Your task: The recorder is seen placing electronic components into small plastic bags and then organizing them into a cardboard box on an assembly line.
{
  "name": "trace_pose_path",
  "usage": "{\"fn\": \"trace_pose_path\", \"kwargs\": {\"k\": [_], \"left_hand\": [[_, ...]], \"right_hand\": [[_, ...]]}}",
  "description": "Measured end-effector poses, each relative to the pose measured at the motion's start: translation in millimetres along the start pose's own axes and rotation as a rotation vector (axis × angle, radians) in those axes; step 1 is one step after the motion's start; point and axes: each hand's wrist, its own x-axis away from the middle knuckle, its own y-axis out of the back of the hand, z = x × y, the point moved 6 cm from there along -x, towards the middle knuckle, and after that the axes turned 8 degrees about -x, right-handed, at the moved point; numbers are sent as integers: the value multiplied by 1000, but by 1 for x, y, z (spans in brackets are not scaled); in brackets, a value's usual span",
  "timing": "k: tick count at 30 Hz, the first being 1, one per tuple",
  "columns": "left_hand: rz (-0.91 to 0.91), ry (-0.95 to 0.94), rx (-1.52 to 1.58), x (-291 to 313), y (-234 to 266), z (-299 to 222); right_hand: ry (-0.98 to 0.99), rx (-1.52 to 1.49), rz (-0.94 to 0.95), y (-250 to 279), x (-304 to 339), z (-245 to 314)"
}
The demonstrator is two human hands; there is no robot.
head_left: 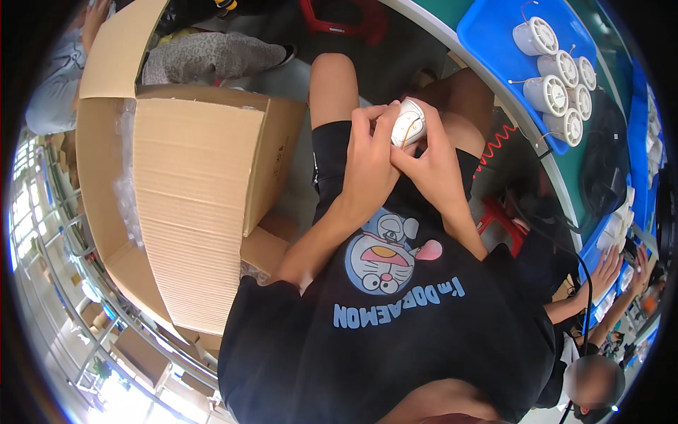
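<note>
A white round housing (pixel 409 125) with thin wires, one of them orange, is held up over my lap. My left hand (pixel 372 145) grips it from the left, fingers bent around its edge. From the other side my right hand (pixel 432 157) closes on the same housing, with the thumb low on it and the fingers along its right rim. The underside of the housing is hidden by my fingers.
A blue tray (pixel 487 35) on the green-topped table at the upper right bears several similar white round housings (pixel 546 95) with wires. A large open cardboard box (pixel 191 198) stands close on my left. A red coiled cord (pixel 498 145) hangs near my right knee. Other people work at both sides.
</note>
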Motion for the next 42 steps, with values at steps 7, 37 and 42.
{"fn": "trace_pose_path", "kwargs": {"k": [7, 37, 42], "left_hand": [[-12, -55, 43, -15, -10, -2], [60, 88, 394, -58, 59, -50], [345, 347, 138, 41, 23, 64]], "right_hand": [[41, 19, -49, 14, -10, 5], [390, 154, -627, 293, -289, 152], [75, 459, -719, 363, -366, 84]]}}
